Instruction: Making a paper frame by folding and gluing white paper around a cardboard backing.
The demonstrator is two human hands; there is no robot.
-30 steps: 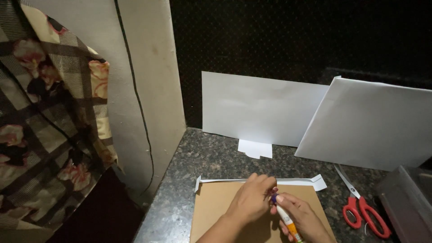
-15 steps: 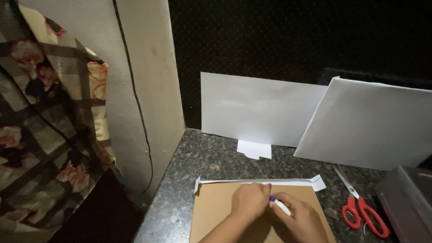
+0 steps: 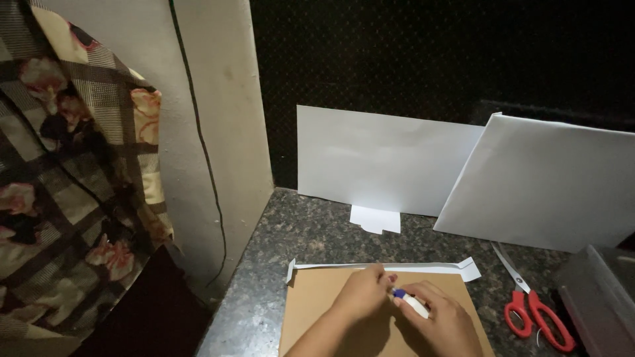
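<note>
- Change since a second ago: the glue stick (image 3: 411, 302) no longer shows its orange part and now lies flatter between your hands, only the white barrel and blue end in sight; both hands sit a little farther up the brown cardboard sheet (image 3: 311, 311).
- Your right hand (image 3: 442, 320): fingers closed around the white barrel of the glue stick.
- Your left hand (image 3: 362, 295): fingers curled at the blue end of the stick; you cannot tell from this view whether they pinch it or only touch it.
- Glue stick: held between the two hands, low over the cardboard, blue end toward the left hand.
- Brown cardboard sheet: directly under both hands, flat on the dark speckled counter (image 3: 297, 231).
- White paper strip (image 3: 423, 268): just beyond your fingertips, along the far edge of the cardboard.
- Red-handled scissors (image 3: 532, 307): to the right of the grip, apart from it, lying on the counter.
- Grey box (image 3: 595, 297): farther right, past the scissors.
- Two white boards (image 3: 383, 158) (image 3: 549, 178): well beyond the grip, leaning on the dark wall.
- Small white paper scrap (image 3: 376, 218): beyond the strip, at the foot of the left board.
- Patterned cloth (image 3: 73, 172): far left, off the counter.
</note>
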